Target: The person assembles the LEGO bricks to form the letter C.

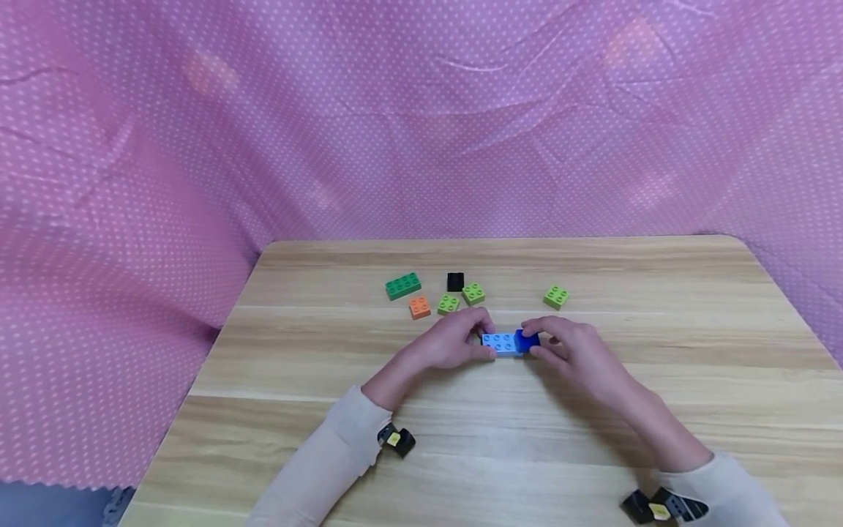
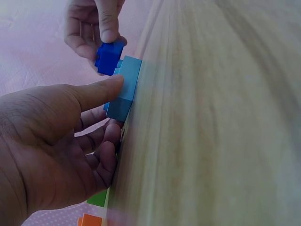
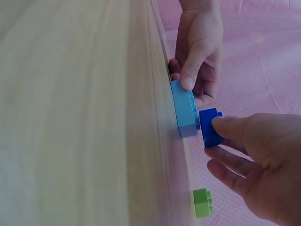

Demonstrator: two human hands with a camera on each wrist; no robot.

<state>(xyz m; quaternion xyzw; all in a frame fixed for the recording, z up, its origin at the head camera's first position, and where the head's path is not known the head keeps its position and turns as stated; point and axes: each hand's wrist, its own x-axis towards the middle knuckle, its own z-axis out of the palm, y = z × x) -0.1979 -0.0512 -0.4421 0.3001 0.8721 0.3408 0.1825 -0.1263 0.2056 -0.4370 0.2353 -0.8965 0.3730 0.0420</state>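
Note:
My left hand (image 1: 456,340) grips the left end of a light blue building brick (image 1: 499,343), long and studded, which lies on the wooden table. Thumb and fingers hold it from its two long sides, as the left wrist view shows. Between thumb and fingertips, my right hand (image 1: 579,356) pinches a smaller dark blue brick (image 3: 209,127). That brick is over the right end of the light blue one, close above its studs and slightly tilted in the left wrist view.
Behind the left hand lie a dark green brick (image 1: 403,286), an orange brick (image 1: 419,307), a black brick (image 1: 455,282) and two lime green bricks (image 1: 473,294). Another lime green brick (image 1: 556,296) sits farther right. A pink dotted curtain (image 1: 421,146) hangs behind the table (image 1: 316,351).

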